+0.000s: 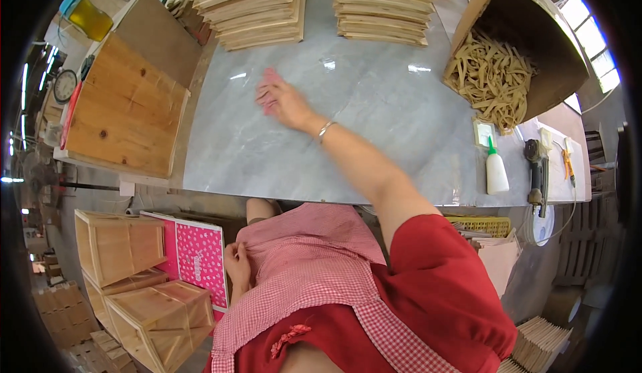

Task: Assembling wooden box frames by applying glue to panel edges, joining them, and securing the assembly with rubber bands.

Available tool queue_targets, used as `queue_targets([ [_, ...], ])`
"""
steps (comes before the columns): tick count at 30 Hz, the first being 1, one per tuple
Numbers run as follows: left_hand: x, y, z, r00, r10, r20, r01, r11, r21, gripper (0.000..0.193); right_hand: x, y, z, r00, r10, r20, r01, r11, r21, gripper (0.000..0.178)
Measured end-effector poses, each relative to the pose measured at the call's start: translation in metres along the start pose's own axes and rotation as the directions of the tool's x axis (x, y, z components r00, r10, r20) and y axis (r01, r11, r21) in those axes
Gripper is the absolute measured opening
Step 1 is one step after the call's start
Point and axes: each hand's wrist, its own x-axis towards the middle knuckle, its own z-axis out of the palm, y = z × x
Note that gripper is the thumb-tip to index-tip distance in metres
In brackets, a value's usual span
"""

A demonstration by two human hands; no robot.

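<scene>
My right hand, with a silver bracelet at the wrist, presses a crumpled pink cloth onto the grey marbled tabletop. Its fingers are closed over the cloth, left of the table's middle. Below the table edge, my left hand rests in my lap against the red-and-white checked apron. The fingers of that hand are loosely curled, and nothing shows in them.
Two stacks of thin wooden panels stand at the far edge. On the right are a cardboard box of tan bands, a white glue bottle and a dark tool. Wooden boxes stand at lower left.
</scene>
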Motion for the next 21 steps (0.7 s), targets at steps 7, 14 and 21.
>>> queue_targets([
  [7,-0.010,0.034,0.036,0.983,-0.007,0.181,-0.066,0.916,0.396,0.046,-0.022,0.042,-0.254,0.965,-0.105,-0.241,-0.097,0.711,-0.697,0.025],
  [14,0.019,0.016,0.060,0.994,0.075,0.082,-0.100,0.928,0.358,0.041,-0.019,0.059,-0.243,0.917,0.009,-0.398,-0.390,0.224,-0.893,0.032],
  [21,0.030,0.010,0.067,0.996,0.082,0.036,-0.090,0.931,0.354,0.040,0.078,0.062,-0.011,0.984,-0.133,-0.118,-0.009,0.625,-0.780,0.027],
])
